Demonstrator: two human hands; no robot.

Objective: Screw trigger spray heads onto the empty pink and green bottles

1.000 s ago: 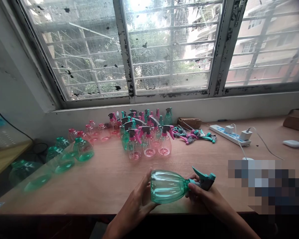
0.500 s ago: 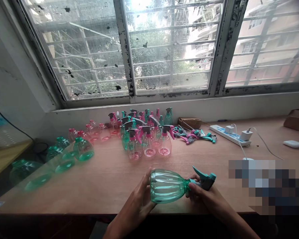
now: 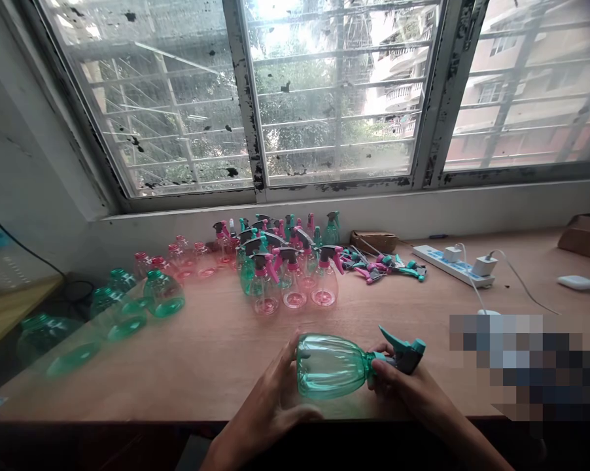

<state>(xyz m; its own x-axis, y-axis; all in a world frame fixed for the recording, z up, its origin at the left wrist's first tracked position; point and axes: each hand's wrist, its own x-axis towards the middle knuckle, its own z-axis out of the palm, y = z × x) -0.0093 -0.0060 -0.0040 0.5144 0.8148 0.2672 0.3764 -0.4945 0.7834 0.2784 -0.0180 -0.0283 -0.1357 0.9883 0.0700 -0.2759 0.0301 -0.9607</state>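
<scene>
Green bottle [image 3: 330, 366], sprayer [image 3: 409, 356] at neck [image 3: 369, 367]

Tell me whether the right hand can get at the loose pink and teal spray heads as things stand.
Probably not while occupied: the right hand grips the green spray bottle. Otherwise the way looks free, with bare tabletop between it and the loose spray heads.
</scene>
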